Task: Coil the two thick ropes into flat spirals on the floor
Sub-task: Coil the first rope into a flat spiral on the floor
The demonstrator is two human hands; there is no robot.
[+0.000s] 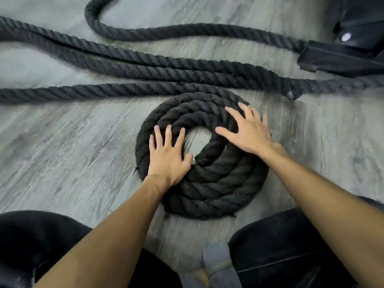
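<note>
Premises: indoor gym or training room. Evidence: grey wood-look plank floor; thick black battle ropes laid out beyond the rope coil; black equipment base beyond and right of the coil.

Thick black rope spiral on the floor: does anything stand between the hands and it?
Nothing visible does. The left hand and the right hand both lie flat directly on the thick black rope spiral, fingers spread.

I reach forward with my left hand and right hand, both palms down, fingers straight and spread wide.
</note>
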